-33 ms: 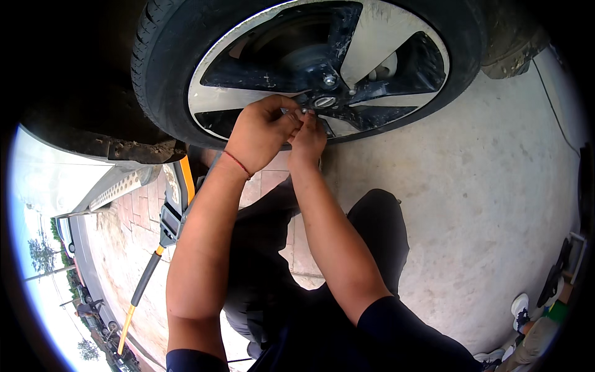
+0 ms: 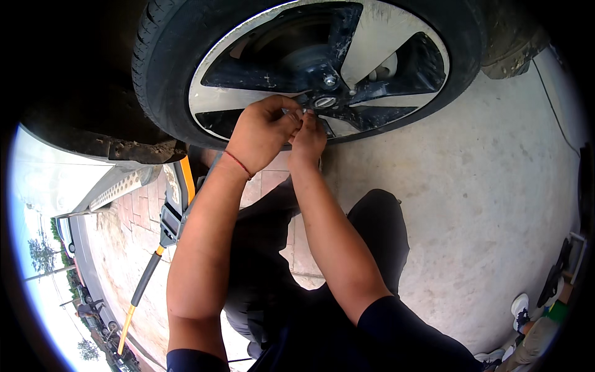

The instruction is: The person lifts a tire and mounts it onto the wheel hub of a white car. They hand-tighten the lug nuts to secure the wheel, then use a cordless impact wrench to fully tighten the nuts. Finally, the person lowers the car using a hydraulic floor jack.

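A car wheel [image 2: 381,37] with a silver and black rim fills the upper part of the view, its black tire [image 2: 167,93] around it. My left hand [image 2: 263,133], a red string at its wrist, is closed in a pinch just below the centre cap [image 2: 325,101]. Against it, my right hand [image 2: 308,142] is closed too, thumb and fingertips meeting the left ones. Between the fingertips shows a small shiny lug nut [image 2: 304,111], mostly covered by them. Another lug nut [image 2: 330,80] sits on the hub above the cap.
A floor jack [image 2: 170,220] with a yellow and black handle [image 2: 144,279] stands left of my left forearm. Car bodywork [image 2: 93,139] overhangs at left. A person's shoe [image 2: 520,310] shows at lower right, and a thin cable [image 2: 555,118] runs along the concrete floor.
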`<state>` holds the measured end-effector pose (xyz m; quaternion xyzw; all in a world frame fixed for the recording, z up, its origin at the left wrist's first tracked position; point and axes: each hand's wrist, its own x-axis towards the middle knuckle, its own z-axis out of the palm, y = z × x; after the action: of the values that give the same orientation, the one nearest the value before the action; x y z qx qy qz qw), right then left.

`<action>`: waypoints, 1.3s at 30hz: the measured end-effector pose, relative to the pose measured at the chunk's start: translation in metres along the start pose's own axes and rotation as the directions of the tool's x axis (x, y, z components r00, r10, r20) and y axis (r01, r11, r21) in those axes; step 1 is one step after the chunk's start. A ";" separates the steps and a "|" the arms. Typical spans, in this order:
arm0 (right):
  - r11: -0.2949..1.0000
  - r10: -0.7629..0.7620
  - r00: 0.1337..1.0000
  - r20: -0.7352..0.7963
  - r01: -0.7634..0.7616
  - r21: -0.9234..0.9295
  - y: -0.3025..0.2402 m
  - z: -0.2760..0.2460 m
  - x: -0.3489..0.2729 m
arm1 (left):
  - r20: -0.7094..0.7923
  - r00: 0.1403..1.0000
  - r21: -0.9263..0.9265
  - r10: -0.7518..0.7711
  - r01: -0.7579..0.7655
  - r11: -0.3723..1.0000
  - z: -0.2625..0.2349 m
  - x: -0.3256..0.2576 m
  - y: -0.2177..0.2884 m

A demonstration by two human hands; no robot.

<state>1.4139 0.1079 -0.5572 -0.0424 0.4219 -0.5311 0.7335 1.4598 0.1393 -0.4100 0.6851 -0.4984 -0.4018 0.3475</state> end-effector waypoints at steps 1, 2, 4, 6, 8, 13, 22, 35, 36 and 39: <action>1.000 0.002 1.000 0.003 -0.002 0.000 0.001 0.003 -0.002 | 0.003 1.000 0.000 0.012 -0.012 1.000 -0.001 0.001 -0.003; 0.995 -0.086 0.996 -0.026 0.084 -0.054 0.002 0.004 -0.002 | 0.004 1.000 0.000 0.015 -0.015 1.000 0.001 0.001 -0.004; 0.979 -0.177 0.983 -0.051 0.171 -0.110 0.001 0.004 0.001 | 0.000 0.999 -0.010 -0.048 0.048 0.999 0.003 0.001 -0.004; 0.999 0.036 0.999 0.007 -0.036 0.007 -0.002 0.000 -0.001 | 0.000 0.996 -0.039 -0.087 0.087 0.995 0.000 -0.002 0.000; 0.999 -0.018 1.000 0.017 0.018 -0.051 0.001 -0.001 0.001 | 0.001 0.992 -0.069 -0.123 0.123 0.990 -0.002 -0.002 0.000; 0.965 -0.186 0.981 0.047 0.192 -0.181 0.001 -0.008 0.007 | -0.010 0.994 0.000 -0.106 0.106 0.994 0.003 0.000 -0.003; 0.975 -0.089 0.996 0.021 0.092 -0.204 -0.002 -0.006 0.008 | -0.028 0.994 -0.024 -0.106 0.106 0.994 0.003 -0.002 -0.002; 0.965 -0.127 0.991 0.050 0.135 -0.225 -0.011 -0.004 -0.003 | -0.017 0.995 0.007 -0.097 0.097 0.995 0.003 0.002 -0.005; 0.965 -0.129 0.990 0.049 0.137 -0.224 -0.012 -0.002 -0.004 | -0.014 0.995 0.003 -0.095 0.095 0.996 0.004 0.002 -0.005; 0.956 -0.131 0.990 0.054 0.140 -0.257 -0.014 -0.002 -0.003 | -0.016 0.995 0.005 -0.099 0.099 0.995 0.004 0.001 -0.001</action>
<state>1.4019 0.1051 -0.5502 -0.1768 0.4706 -0.5193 0.6911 1.4570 0.1384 -0.4129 0.7131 -0.4624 -0.4117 0.3289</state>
